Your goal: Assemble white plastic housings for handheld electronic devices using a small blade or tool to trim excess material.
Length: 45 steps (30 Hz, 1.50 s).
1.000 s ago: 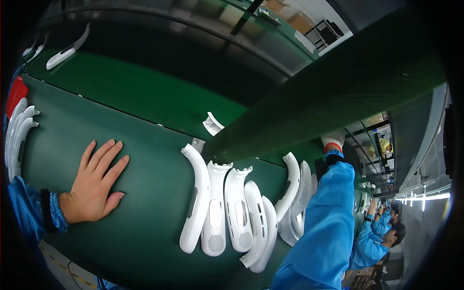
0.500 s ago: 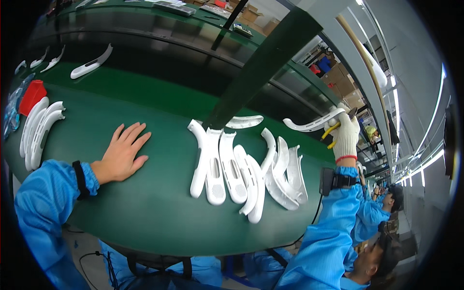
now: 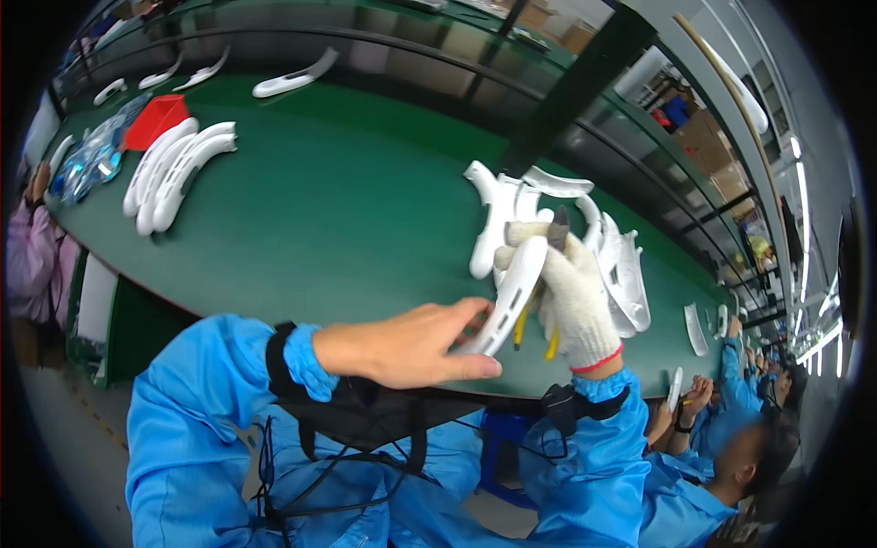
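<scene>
A white curved plastic shell with slots (image 3: 513, 297) slants over the near part of the bench, held between my two hands. My right hand (image 3: 575, 297), in a cream knitted glove, is closed round its upper part. The same hand keeps yellow-handled pliers (image 3: 521, 331), their dark tip poking up above the fingers. At the shell's lower end is my left hand (image 3: 416, 342), bare, its fingers closed behind it and its thumb along the near side. Just behind the glove lies a group of white curved shells (image 3: 489, 228), partly hidden by it.
Several nested white shells (image 3: 187, 178) lie at the left beside a red bin (image 3: 157, 122) and clear plastic bags (image 3: 91, 164). A green post (image 3: 585, 87) rises behind the shells. At right, a co-worker's hand (image 3: 697, 397) is near another white piece. A person in pink sits far left.
My right hand has brought a white shell from the far right back toward me. My left hand has left the bench top and come over to the shell's lower end. The view has shifted.
</scene>
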Available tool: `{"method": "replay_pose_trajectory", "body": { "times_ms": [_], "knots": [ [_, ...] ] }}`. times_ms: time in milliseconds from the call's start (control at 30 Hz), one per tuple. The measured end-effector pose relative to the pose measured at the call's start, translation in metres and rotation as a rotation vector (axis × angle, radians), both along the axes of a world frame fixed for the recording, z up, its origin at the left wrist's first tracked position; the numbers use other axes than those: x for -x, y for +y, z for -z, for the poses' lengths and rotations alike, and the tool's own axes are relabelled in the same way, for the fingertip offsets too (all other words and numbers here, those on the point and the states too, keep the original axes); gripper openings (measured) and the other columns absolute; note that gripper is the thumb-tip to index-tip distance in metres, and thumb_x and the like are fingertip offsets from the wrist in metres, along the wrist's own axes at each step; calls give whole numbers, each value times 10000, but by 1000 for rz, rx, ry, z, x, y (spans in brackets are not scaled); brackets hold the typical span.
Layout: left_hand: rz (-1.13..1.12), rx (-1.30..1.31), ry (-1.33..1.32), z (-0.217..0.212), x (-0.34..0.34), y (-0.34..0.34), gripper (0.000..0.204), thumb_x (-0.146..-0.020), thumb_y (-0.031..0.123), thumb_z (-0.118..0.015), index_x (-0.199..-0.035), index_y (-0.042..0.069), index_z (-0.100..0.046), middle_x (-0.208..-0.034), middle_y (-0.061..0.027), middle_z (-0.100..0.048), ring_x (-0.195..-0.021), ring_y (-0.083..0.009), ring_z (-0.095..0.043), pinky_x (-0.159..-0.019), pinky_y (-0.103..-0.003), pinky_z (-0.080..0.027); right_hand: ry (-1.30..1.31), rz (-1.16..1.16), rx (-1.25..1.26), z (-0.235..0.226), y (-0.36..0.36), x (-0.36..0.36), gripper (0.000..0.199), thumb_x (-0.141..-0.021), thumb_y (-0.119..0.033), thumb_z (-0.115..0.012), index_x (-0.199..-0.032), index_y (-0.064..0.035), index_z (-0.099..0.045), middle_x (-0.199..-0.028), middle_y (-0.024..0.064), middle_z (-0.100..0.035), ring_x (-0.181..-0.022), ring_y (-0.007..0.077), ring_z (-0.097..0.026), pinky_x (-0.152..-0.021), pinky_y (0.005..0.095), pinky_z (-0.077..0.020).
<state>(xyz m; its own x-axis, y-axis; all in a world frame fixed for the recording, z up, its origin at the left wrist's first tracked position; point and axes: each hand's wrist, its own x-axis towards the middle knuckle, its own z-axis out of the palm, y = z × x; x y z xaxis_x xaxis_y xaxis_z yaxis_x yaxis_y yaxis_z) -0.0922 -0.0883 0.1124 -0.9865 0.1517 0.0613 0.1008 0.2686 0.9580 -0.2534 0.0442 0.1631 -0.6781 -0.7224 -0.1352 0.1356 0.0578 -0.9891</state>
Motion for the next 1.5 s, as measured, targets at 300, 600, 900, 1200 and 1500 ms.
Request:
{"method": "replay_pose_trajectory", "body": {
  "times_ms": [300,600,900,1200,1500],
  "knots": [
    [-302,-882,-286,79,-86,36,462,-1033,211,-538,-1391,-40,-389,-1210,-123,-590,-1093,-140,-587,-925,-291,-488,-171,-11,-20,58,-30,-67,280,-974,-163,-572,-1206,-11,-607,-966,134,-714,-768,153,-685,-626,267,-573],
    [-140,-952,-320,78,-88,51,495,-1032,153,-462,-1460,-32,-295,-1208,-217,-614,-1082,-246,-660,-981,-373,-513,-240,79,57,59,-18,-75,278,-1013,-190,-531,-1193,11,-596,-975,119,-666,-765,179,-648,-712,366,-555],
    [-27,-1452,-280,135,-101,65,697,-1062,518,-229,-1474,-39,-307,-1171,-217,-641,-1050,-289,-679,-941,-402,-542,168,42,53,82,-6,-77,357,-1054,-217,-461,-1307,24,-535,-970,113,-657,-884,216,-646,-803,352,-525],
    [-156,-1382,-353,131,-98,71,764,-1039,602,-144,-1385,-17,-431,-955,-121,-657,-823,-191,-652,-733,-326,-546,-5,145,260,83,0,-85,343,-1069,-310,-446,-1052,17,-550,-780,61,-537,-693,201,-566,-700,441,-563],
    [-278,-1332,-435,126,-100,73,676,-1060,565,-178,-1236,16,-530,-927,-112,-670,-759,-188,-675,-683,-320,-565,27,57,166,78,-33,-125,330,-1046,-300,-496,-1034,25,-557,-735,114,-603,-623,189,-615,-579,339,-546]
  ]
}}
